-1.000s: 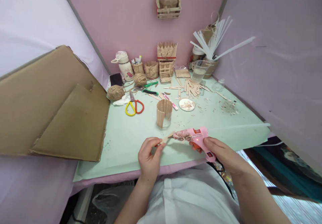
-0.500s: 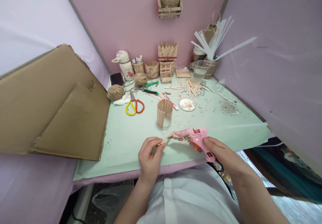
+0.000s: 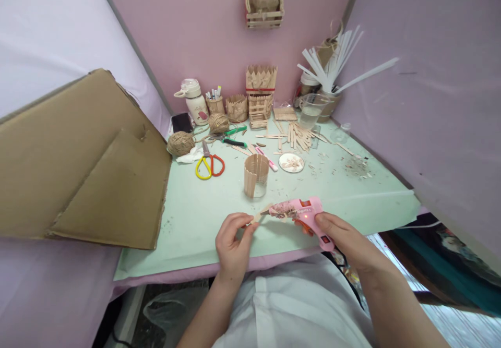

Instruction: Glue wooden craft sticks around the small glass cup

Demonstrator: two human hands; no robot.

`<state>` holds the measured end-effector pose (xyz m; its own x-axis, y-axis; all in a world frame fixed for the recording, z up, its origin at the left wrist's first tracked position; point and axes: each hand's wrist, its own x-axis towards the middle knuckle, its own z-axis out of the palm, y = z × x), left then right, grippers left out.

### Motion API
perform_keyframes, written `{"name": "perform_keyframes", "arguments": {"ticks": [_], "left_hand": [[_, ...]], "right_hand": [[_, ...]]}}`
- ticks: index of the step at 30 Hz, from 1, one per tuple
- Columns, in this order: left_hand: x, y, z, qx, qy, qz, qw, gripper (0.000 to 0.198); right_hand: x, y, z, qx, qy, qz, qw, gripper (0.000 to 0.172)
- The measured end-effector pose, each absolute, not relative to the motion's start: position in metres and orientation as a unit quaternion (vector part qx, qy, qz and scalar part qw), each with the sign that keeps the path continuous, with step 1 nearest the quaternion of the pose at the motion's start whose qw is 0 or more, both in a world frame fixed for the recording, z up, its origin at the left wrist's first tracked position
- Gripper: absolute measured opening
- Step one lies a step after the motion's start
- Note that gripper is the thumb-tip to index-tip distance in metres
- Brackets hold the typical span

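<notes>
A pink hot glue gun [image 3: 301,213] is gripped in my right hand [image 3: 344,236], its small light lit orange and its nozzle pointing left. Between the thumb and fingers of my left hand [image 3: 235,241] is a thin wooden craft stick [image 3: 260,215], partly hidden by the fingertips. The nozzle tip is at the stick; whether it touches I cannot tell. Just beyond both hands stands a clear cup [image 3: 256,176] partly covered with upright wooden sticks, a gap showing at its front right.
Beyond the cup lie red-and-yellow scissors [image 3: 210,166], green-handled pliers [image 3: 235,142], a pink cutter [image 3: 266,159], a white dish [image 3: 291,169] of wood bits and loose sticks [image 3: 299,136]. Twine balls [image 3: 180,143] sit left. Folded cardboard [image 3: 113,186] leans at far left.
</notes>
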<state>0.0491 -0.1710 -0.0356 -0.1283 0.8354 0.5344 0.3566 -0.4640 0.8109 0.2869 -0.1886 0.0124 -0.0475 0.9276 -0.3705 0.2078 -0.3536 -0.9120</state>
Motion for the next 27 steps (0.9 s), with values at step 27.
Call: {"name": "perform_keyframes", "arguments": {"ticks": [27], "left_hand": [[0.049, -0.171, -0.035, 0.631, 0.467, 0.586, 0.202, 0.005]], "right_hand": [[0.29, -0.19, 0.005, -0.607, -0.461, 0.563, 0.321, 0.051]]}}
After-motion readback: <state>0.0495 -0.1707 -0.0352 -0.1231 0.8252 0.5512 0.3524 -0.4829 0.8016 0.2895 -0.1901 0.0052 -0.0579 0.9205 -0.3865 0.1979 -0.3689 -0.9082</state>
